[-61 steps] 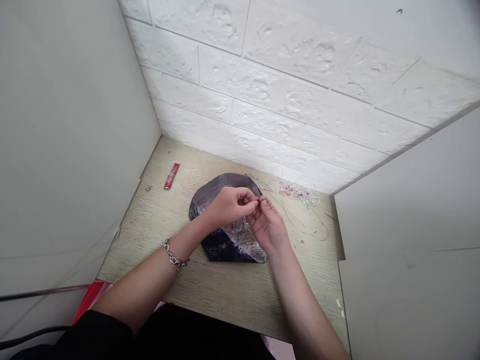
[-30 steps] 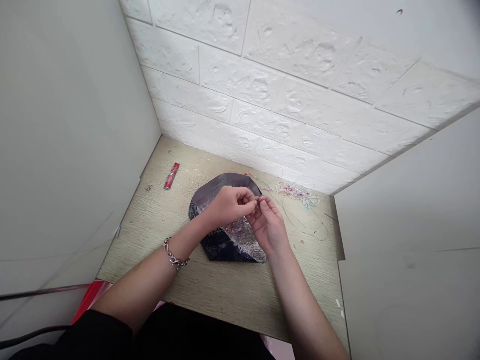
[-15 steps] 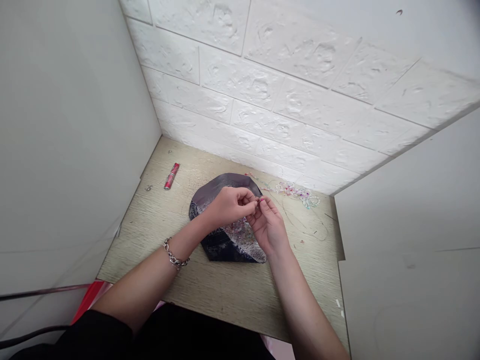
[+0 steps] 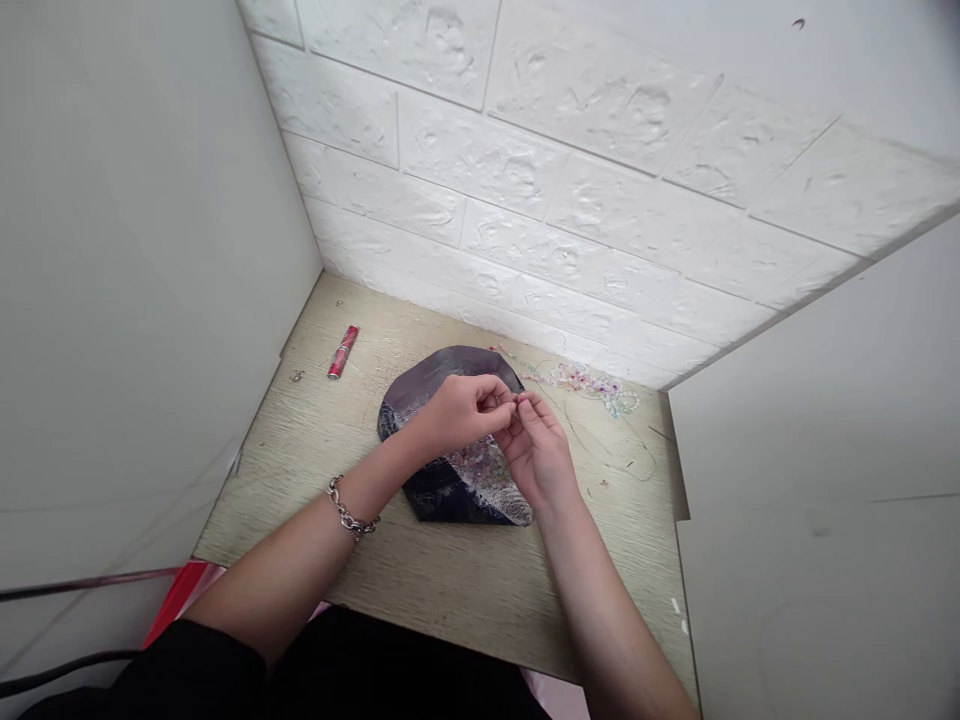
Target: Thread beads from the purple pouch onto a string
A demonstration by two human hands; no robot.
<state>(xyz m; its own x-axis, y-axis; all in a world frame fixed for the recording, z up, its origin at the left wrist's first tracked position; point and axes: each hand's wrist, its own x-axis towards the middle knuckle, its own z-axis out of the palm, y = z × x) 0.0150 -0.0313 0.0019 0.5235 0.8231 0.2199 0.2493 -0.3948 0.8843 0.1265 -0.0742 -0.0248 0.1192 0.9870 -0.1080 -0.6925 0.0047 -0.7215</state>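
Above a dark, shallow tray-like piece (image 4: 442, 502) with loose small beads (image 4: 480, 458) in it, my two hands meet fingertip to fingertip. My left hand (image 4: 469, 412) pinches with thumb and forefinger, its other fingers curled. Thumb and forefinger of my right hand (image 4: 540, 450) press together too, its palm turned partly up. Whatever lies between the fingertips is too small to make out. Just beyond my right hand, strands of coloured beads (image 4: 592, 382) lie tangled on the table, with thin thread trailing near them. Part of the tray is hidden beneath my hands.
A red and silver tube (image 4: 343, 352) rests at the left of the table (image 4: 420, 590). Small metallic bits (image 4: 298, 376) lie near it. A white brick-patterned wall (image 4: 555, 190) stands behind, with pale panels at both sides.
My hands stay almost in place, with only a slight shift of the fingers. Nothing else has visibly moved.
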